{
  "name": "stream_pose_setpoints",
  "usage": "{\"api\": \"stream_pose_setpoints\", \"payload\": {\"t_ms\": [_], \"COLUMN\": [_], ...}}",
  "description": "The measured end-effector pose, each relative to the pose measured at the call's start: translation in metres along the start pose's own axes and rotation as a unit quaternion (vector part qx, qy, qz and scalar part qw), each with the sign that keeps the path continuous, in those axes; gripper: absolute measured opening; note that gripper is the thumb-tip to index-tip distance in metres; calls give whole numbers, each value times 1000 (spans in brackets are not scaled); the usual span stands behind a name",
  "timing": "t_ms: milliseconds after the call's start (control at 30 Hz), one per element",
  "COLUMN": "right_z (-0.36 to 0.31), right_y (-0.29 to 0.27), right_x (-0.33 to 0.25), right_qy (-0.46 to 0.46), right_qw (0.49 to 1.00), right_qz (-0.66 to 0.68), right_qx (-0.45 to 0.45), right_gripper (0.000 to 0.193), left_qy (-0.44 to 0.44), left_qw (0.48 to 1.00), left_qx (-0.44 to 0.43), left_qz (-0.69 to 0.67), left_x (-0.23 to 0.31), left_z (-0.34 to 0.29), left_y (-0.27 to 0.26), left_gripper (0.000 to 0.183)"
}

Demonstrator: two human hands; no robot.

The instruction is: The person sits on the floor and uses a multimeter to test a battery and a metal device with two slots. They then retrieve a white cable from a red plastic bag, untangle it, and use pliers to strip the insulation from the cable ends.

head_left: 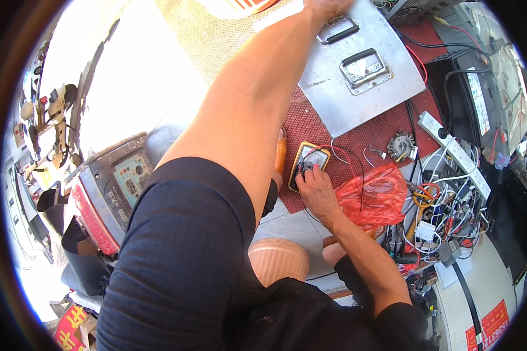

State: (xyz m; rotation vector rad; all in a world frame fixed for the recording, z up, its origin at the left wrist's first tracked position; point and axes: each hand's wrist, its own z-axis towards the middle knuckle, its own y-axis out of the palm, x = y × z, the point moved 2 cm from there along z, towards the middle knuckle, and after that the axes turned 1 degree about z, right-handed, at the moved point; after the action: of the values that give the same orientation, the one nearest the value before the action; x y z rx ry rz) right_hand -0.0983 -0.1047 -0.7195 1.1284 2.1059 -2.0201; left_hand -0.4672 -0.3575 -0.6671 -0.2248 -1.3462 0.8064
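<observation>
My left arm stretches far forward, and my left hand [328, 7] is at the far edge of a silver metal case [328, 96] with two fold-down handles. The picture's top edge cuts off its fingers. Lower down, my right hand [317, 192] bends over a yellow-rimmed multimeter [315, 157] lying on a red mat [360, 137]. Its fingertips are closed at the meter's dark dial area, covering part of it. Red and black test leads [355, 164] loop out beside the meter. A crumpled red plastic bag [373, 196] lies next to my right wrist.
A white power strip [455, 153] and a tangle of cables [451, 216] lie to the right. A small round metal part [401, 145] sits near the case. Below the mat stands a ribbed pinkish stool [279, 260]. A red-and-grey machine [108, 190] is at left.
</observation>
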Motion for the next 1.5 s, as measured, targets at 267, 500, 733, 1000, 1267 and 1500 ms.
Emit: {"api": "stream_pose_setpoints", "payload": {"t_ms": [267,500,733,1000,1267,1500], "right_z": [-2,-1,-14,152,274,287], "right_y": [3,-24,-182,-279,-236,-232], "right_x": [-2,10,79,189,222,218], "right_qy": [-15,-53,-14,129,112,121], "right_qw": [999,998,955,649,480,469], "right_qz": [-34,-13,-23,567,724,714], "right_qx": [17,12,296,491,483,506], "right_gripper": [16,19,42,38,21,18], "left_qy": [-22,-15,1,-79,-66,-70], "left_qw": [999,1000,998,993,996,995], "left_qx": [-3,10,45,23,39,39], "left_qz": [31,20,39,81,49,62], "left_x": [-2,-6,-15,-15,-12,-13], "left_z": [2,5,4,9,6,8], "left_y": [3,7,11,11,8,9], "left_gripper": [36,35,36,43,41,43]}}
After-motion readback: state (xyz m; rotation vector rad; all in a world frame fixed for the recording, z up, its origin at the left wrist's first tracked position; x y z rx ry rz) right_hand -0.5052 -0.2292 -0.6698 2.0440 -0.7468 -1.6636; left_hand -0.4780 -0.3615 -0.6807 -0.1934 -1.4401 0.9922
